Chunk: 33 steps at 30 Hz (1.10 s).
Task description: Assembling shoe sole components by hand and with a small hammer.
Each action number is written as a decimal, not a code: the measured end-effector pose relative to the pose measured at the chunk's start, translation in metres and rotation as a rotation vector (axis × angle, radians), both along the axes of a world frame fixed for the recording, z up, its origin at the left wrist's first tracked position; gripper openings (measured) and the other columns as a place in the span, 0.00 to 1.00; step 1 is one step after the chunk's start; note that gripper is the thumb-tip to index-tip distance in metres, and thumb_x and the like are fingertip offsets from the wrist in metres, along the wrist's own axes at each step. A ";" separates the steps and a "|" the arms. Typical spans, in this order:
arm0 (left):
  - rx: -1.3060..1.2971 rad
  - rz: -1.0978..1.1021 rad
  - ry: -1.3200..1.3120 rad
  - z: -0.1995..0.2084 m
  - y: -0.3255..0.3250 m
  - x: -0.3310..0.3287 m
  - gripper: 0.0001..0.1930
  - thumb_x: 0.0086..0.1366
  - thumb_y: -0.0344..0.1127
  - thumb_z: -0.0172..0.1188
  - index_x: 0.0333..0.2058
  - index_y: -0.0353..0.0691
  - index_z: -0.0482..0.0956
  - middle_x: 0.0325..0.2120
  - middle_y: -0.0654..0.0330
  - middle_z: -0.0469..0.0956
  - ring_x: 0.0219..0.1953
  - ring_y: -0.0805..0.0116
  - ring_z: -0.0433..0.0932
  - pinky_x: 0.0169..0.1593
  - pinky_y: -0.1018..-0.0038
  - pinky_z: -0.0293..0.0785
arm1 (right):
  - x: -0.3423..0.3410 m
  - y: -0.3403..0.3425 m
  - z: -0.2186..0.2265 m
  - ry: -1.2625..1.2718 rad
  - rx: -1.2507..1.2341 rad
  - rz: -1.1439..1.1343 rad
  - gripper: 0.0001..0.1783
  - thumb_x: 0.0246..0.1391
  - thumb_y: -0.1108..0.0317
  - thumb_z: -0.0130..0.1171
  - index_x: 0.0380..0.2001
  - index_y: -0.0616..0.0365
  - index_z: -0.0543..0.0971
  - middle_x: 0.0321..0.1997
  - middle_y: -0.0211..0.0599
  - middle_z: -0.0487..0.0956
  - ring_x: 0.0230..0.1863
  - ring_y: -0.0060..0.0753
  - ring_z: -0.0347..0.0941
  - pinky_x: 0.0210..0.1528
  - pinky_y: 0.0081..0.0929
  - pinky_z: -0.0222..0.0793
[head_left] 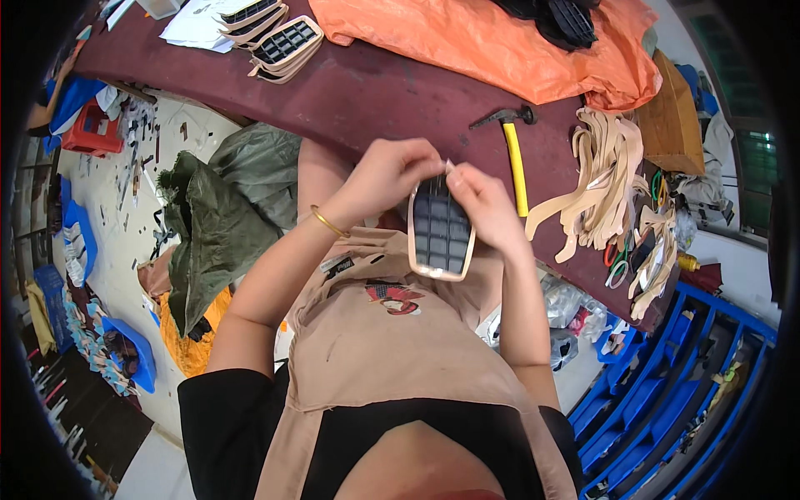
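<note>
Over my lap I hold a rounded black panel [442, 229] with a grid pattern and a beige rim. My right hand [490, 207] is closed on its upper right edge, thumb on top. My left hand [398, 171] is pinched at the panel's top end, its fingertips close to the right thumb. Something thin and pale shows between the fingertips, too small to name. A hammer [514, 154] with a yellow handle lies on the table just beyond my right hand. Right of it is a heap of beige strips [602, 179].
The dark red table [392, 100] carries a stack of similar gridded panels [287, 46], an orange sheet [483, 46] and scissors with coloured handles [619, 271]. A wooden box [671, 117] stands far right. Green sacking [221, 217] hangs at left; a blue rack [675, 400] stands lower right.
</note>
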<state>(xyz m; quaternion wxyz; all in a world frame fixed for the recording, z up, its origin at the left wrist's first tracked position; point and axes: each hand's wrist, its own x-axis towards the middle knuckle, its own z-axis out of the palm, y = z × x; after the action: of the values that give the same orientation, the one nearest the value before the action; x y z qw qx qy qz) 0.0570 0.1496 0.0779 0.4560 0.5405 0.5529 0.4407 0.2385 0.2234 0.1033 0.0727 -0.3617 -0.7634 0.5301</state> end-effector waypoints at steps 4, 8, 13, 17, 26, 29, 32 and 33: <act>0.034 0.653 -0.268 -0.027 0.015 -0.010 0.08 0.61 0.33 0.57 0.31 0.32 0.78 0.20 0.64 0.76 0.21 0.81 0.72 0.27 0.81 0.70 | 0.017 0.069 -0.047 -0.208 0.730 -0.473 0.26 0.56 0.46 0.51 0.42 0.60 0.75 0.37 0.45 0.75 0.42 0.45 0.70 0.45 0.37 0.65; -0.025 0.623 -0.120 -0.075 0.008 -0.024 0.08 0.62 0.33 0.58 0.32 0.32 0.77 0.23 0.65 0.76 0.24 0.82 0.73 0.28 0.83 0.72 | 0.042 0.090 -0.099 -0.618 1.050 -0.511 0.26 0.52 0.49 0.55 0.47 0.55 0.71 0.42 0.45 0.71 0.42 0.51 0.68 0.42 0.46 0.65; -0.024 0.622 -0.191 -0.063 0.002 -0.015 0.09 0.60 0.32 0.59 0.30 0.30 0.73 0.20 0.62 0.76 0.23 0.79 0.76 0.26 0.81 0.73 | 0.028 0.093 -0.049 -0.247 0.649 -0.547 0.17 0.58 0.63 0.48 0.43 0.65 0.75 0.29 0.49 0.78 0.32 0.45 0.77 0.36 0.38 0.70; -0.075 0.652 -0.140 -0.056 -0.001 -0.012 0.08 0.61 0.31 0.58 0.30 0.30 0.73 0.19 0.61 0.76 0.21 0.78 0.76 0.24 0.81 0.73 | 0.000 0.013 -0.032 0.130 0.447 -0.429 0.21 0.61 0.62 0.47 0.53 0.64 0.70 0.18 0.29 0.72 0.18 0.16 0.66 0.21 0.19 0.64; -0.101 0.667 -0.277 -0.058 0.004 -0.004 0.07 0.61 0.29 0.56 0.29 0.30 0.72 0.19 0.60 0.76 0.20 0.76 0.78 0.22 0.81 0.75 | -0.027 -0.012 -0.042 0.004 0.575 -0.131 0.15 0.56 0.69 0.52 0.45 0.64 0.74 0.29 0.54 0.76 0.28 0.52 0.74 0.31 0.34 0.69; -0.143 0.674 -0.296 -0.060 0.003 -0.012 0.07 0.61 0.29 0.56 0.29 0.29 0.72 0.19 0.60 0.76 0.20 0.76 0.78 0.22 0.81 0.75 | -0.036 0.011 -0.032 0.045 0.488 -0.157 0.17 0.57 0.68 0.51 0.48 0.65 0.74 0.29 0.54 0.77 0.26 0.41 0.76 0.33 0.30 0.70; -0.120 0.693 -0.307 -0.054 0.002 -0.018 0.07 0.61 0.28 0.56 0.28 0.30 0.72 0.19 0.60 0.76 0.19 0.76 0.78 0.22 0.80 0.75 | -0.039 0.020 -0.022 0.077 0.497 -0.349 0.16 0.57 0.66 0.50 0.46 0.60 0.74 0.30 0.56 0.76 0.34 0.55 0.74 0.34 0.42 0.69; -0.082 0.677 -0.263 -0.054 0.003 -0.018 0.06 0.61 0.28 0.56 0.29 0.30 0.72 0.19 0.60 0.76 0.19 0.76 0.77 0.21 0.80 0.75 | -0.038 0.025 -0.024 0.122 0.535 -0.395 0.15 0.57 0.65 0.50 0.46 0.59 0.74 0.29 0.56 0.76 0.33 0.55 0.74 0.33 0.42 0.69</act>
<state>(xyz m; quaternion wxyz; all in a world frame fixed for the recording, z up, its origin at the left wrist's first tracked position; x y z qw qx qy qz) 0.0388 0.1529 0.0244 0.3727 0.2469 0.6544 0.6098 0.2004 0.2488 0.0796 0.3119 -0.4386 -0.7848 0.3073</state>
